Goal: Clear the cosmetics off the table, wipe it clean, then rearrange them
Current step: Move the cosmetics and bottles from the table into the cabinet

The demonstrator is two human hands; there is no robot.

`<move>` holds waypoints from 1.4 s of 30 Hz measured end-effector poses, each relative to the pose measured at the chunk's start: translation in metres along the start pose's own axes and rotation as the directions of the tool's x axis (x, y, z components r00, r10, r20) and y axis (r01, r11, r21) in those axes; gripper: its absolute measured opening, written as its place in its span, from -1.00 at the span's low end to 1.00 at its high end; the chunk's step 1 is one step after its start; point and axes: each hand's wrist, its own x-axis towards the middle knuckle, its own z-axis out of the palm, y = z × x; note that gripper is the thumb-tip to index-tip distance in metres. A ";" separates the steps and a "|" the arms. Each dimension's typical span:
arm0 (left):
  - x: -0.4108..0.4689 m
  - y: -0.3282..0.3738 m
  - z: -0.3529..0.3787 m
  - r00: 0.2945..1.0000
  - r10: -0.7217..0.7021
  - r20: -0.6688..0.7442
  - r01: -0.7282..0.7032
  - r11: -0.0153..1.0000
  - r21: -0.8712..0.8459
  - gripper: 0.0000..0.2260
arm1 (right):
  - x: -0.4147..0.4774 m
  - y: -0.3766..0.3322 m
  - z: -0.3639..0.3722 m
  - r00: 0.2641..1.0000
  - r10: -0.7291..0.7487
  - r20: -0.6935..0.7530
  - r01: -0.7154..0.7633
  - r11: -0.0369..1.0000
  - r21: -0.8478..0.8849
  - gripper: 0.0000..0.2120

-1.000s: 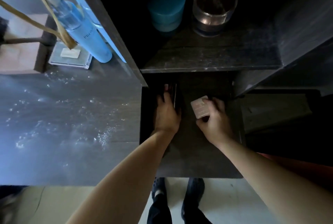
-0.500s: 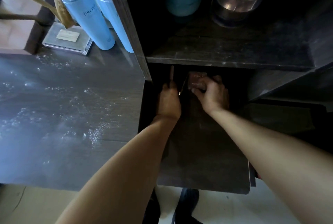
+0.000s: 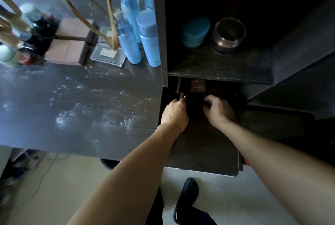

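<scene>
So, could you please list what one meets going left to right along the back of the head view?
Pink box → clear flat case → two blue bottles → teal jar → glass jar.

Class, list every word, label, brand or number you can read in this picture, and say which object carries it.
Nothing reads in full.
"PR…": pale letters on the right-hand tall light-blue plastic bottle, only the start legible.
Left-hand tall light-blue plastic bottle: similar print, blurred.
Clear flat plastic case: white label, too blurred.
Small dark box under the shelf: markings, too dim.
Blue round jar and clear glass jar: no text seen.
</scene>
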 end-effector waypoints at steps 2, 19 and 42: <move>-0.027 0.005 -0.020 0.999 0.033 -0.006 -0.034 0.999 -0.035 -0.72 | -0.025 -0.005 -0.014 1.000 0.008 0.022 -0.007 1.000 -0.024 -0.70; -0.170 -0.158 -0.222 0.969 -0.130 -0.210 0.147 0.987 0.068 -0.71 | -0.126 -0.197 -0.055 0.912 -0.407 0.045 0.409 0.899 -0.155 -0.73; -0.118 -0.404 -0.372 0.929 -0.320 -0.187 0.308 0.947 -0.091 -0.73 | -0.084 -0.492 0.061 0.848 -0.516 0.119 0.528 0.839 -0.131 -0.71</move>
